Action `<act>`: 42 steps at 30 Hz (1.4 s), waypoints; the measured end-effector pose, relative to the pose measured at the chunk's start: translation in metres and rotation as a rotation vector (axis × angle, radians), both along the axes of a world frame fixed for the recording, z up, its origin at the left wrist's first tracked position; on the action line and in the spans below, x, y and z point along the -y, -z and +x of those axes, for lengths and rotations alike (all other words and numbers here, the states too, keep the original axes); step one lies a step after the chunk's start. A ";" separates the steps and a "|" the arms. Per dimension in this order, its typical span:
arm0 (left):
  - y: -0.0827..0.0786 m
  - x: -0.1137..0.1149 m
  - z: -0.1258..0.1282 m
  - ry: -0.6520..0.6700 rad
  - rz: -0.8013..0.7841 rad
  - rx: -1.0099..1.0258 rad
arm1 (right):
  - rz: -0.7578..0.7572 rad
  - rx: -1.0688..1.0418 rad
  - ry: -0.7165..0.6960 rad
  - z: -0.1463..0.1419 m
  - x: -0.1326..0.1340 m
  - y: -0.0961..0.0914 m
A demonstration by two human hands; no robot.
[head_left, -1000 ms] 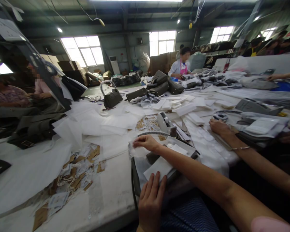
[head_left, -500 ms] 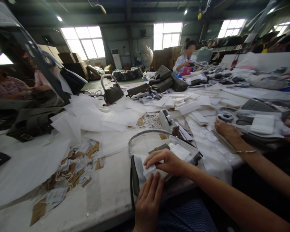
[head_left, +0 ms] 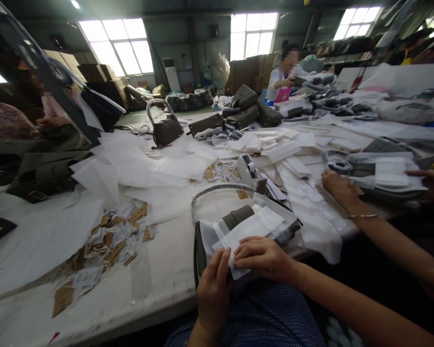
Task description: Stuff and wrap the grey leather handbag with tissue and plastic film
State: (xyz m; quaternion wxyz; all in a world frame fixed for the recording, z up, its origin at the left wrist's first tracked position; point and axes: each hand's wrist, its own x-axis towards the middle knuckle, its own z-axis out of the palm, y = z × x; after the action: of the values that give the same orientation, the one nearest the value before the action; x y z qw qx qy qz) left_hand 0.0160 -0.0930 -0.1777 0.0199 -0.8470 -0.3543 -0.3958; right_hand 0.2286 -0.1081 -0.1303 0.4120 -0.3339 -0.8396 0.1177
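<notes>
A dark olive handbag (head_left: 199, 260) lies at the table's front edge, its wrapped handle (head_left: 217, 193) arching behind it. Across the bag rests a thin white packing sheet (head_left: 244, 231), with a dark strap (head_left: 239, 217) showing just past it. My left hand (head_left: 214, 286) pinches the sheet's near left edge. My right hand (head_left: 265, 258) is closed on the near edge of the same sheet, its fingers on top and the thumb hidden. Both hands are close together over the bag's front.
Paper tags with strings (head_left: 112, 241) lie scattered on the left. Thin white sheets (head_left: 159, 164) and a grey tape dispenser (head_left: 248, 171) stand beyond the bag. On the right, a co-worker's hands (head_left: 342, 190) touch another bag (head_left: 386, 190). More handbags (head_left: 242, 115) are piled farther back.
My right hand has moved down and toward me, from the middle of the bag to the sheet's near edge. More of the white sheet and strap now shows.
</notes>
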 end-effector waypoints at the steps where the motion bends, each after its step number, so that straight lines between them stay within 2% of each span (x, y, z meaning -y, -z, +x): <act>1: 0.000 0.000 0.000 -0.002 -0.018 -0.001 | 0.006 0.002 0.000 -0.001 0.002 -0.001; 6: 0.000 -0.002 0.000 0.013 -0.041 0.043 | 0.034 0.079 -0.014 -0.009 0.017 -0.003; 9: 0.000 -0.005 0.001 0.086 0.012 0.028 | 0.050 0.132 -0.031 -0.006 0.023 -0.005; 12: 0.000 -0.007 0.003 0.114 0.094 -0.022 | 0.005 0.113 -0.108 0.002 0.017 -0.016; 14: 0.000 -0.006 0.003 0.096 0.138 -0.048 | -0.041 0.098 -0.068 0.007 0.001 -0.026; 16: 0.000 -0.005 0.003 0.074 0.163 -0.067 | -0.067 0.139 0.078 0.009 -0.024 -0.032; 19: 0.000 -0.005 0.002 0.069 0.184 -0.113 | -0.177 0.392 0.264 0.006 -0.069 -0.033; 22: 0.003 -0.007 0.001 0.091 0.209 -0.145 | -0.367 0.649 0.279 0.001 -0.104 -0.027; 26: 0.008 -0.010 -0.001 0.116 0.222 -0.137 | -0.452 0.730 0.208 -0.004 -0.124 -0.024; 30: 0.010 -0.012 -0.001 0.146 0.222 -0.112 | -0.483 0.749 0.193 -0.014 -0.127 -0.024; 36: 0.008 -0.013 -0.002 0.168 0.205 -0.132 | -0.432 0.703 0.178 -0.034 -0.125 -0.016; 42: 0.003 -0.015 -0.003 0.191 0.257 -0.122 | -0.333 0.630 0.182 -0.024 -0.098 -0.010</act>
State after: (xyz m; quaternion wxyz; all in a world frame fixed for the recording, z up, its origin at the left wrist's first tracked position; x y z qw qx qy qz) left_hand 0.0131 -0.0783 -0.1810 0.1120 -0.8896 -0.2168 -0.3861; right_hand 0.2041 -0.0103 -0.1206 0.0822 -0.4895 -0.8615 0.1069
